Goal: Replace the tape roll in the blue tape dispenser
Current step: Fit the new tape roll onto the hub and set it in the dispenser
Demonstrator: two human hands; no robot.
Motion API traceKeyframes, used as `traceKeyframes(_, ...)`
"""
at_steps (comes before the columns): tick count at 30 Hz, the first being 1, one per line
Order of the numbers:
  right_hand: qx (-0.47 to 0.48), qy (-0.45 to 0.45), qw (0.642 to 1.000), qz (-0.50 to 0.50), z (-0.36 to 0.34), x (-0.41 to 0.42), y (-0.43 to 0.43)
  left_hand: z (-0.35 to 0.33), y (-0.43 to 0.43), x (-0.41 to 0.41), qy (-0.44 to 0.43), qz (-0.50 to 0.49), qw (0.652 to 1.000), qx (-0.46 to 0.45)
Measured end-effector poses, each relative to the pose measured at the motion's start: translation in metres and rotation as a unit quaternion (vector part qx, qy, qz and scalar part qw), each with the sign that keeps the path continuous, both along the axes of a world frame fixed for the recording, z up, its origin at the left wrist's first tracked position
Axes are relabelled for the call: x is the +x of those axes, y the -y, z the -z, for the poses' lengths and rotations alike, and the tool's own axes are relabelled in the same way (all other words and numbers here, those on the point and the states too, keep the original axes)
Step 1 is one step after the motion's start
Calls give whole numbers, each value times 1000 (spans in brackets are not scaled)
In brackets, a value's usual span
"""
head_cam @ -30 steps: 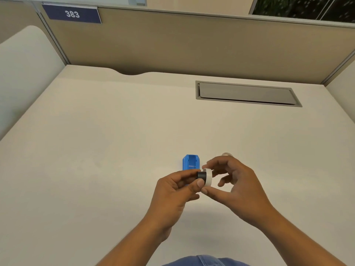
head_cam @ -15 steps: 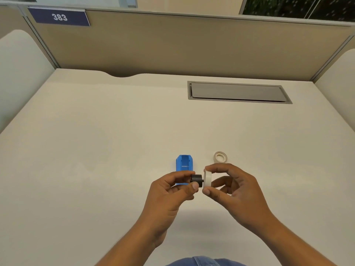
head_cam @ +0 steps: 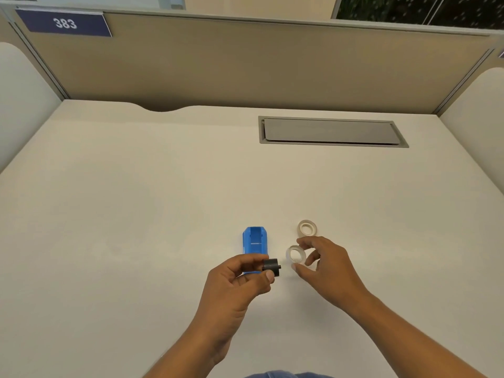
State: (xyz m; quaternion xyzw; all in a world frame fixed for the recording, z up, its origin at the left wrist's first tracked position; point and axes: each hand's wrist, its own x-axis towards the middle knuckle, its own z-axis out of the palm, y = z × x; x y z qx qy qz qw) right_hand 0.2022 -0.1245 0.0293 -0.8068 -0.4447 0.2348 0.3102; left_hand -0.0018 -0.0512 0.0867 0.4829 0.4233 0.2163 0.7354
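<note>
The blue tape dispenser (head_cam: 254,240) lies on the desk, and its near end is hidden behind my left hand. My left hand (head_cam: 240,279) pinches the black spool (head_cam: 271,267) between thumb and fingers just right of the dispenser. The spool is bare. My right hand (head_cam: 324,268) holds a thin clear tape ring (head_cam: 295,254) loosely between index fingertip and thumb, low over the desk, its hole facing up. A second tape roll (head_cam: 307,228), whitish, lies flat on the desk just beyond my right fingers.
The cream desk (head_cam: 136,214) has a grey cable hatch (head_cam: 331,131) set in at the back right. Beige partition walls (head_cam: 245,64) close off the back and both sides. A blue "383" sign (head_cam: 64,23) hangs at the top left.
The clear ring has come off the black spool. My right hand carried it right and down and turned it flat. My left hand kept the spool and dropped slightly.
</note>
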Motion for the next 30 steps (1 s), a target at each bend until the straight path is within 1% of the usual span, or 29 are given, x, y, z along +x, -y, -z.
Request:
traceKeyframes(3,-24,7,1000,14,13,4,-5,4,-1,2,-7,0,1000,-10)
traceKeyframes(8,-37,8,999,32,26,7,-10,10,-2,3,-21,3,1000,-17)
traceKeyframes(13,-55,35,998,12,31,10,-9,15,-2,5,-23,0,999,-28)
traceKeyframes(18,-66,36,997,7,33,10,-7,20,-1,6,-23,2,999,-39)
traceKeyframes(20,-65,39,997,16,31,11,-6,20,-1,6,-22,2,999,-39)
traceKeyframes(24,-31,89,995,38,21,22,-12,20,-3,7,-25,-1,999,-41)
traceKeyframes(26,-24,104,994,33,16,32,-19,19,-3,7,-25,-2,999,-42)
traceKeyframes(30,-99,137,986,-10,12,51,-32,17,-4,8,-23,-10,999,-45)
